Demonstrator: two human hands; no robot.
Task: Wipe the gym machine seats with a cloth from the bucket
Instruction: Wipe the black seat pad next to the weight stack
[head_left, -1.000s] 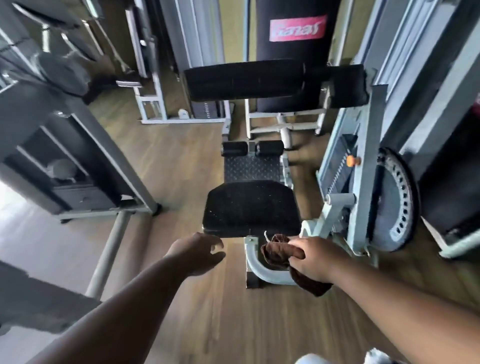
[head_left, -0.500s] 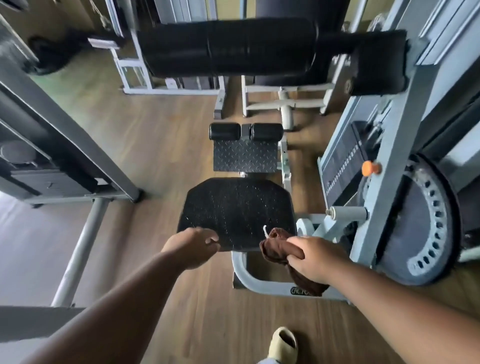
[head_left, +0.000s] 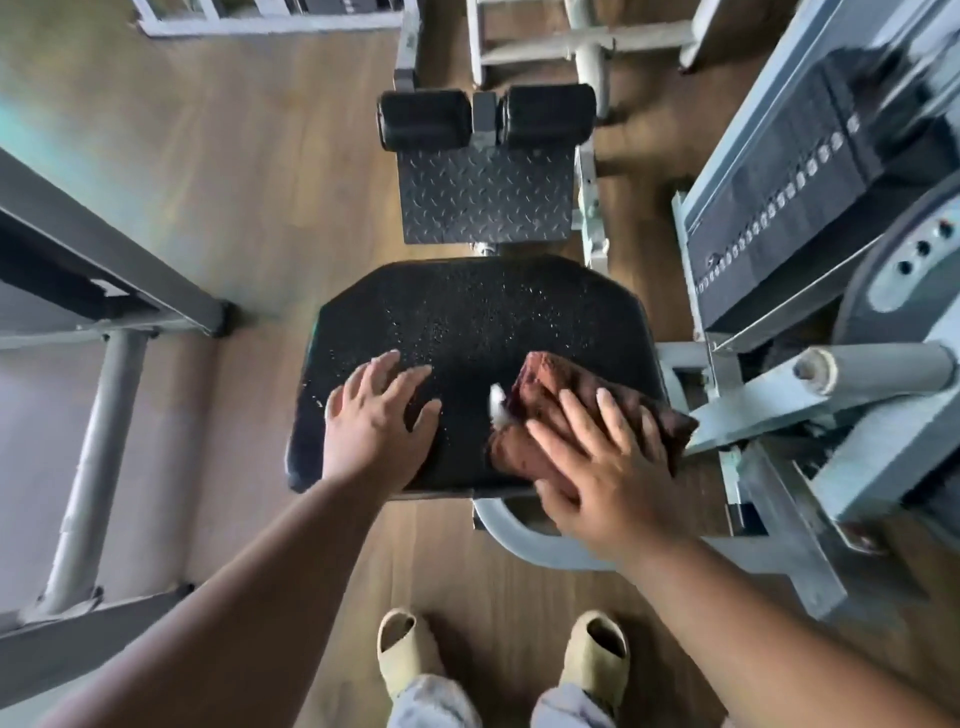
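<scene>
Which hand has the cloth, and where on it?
The right hand presses flat on the near half of the brown cloth, on the seat. The left hand holds nothing.

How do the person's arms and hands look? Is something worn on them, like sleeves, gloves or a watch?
Both forearms are bare as far as the view shows; no sleeves are visible. The left hand and the right hand wear no gloves, and no watch, ring or bracelet can be seen. The fingernails look short and unpainted.
</scene>
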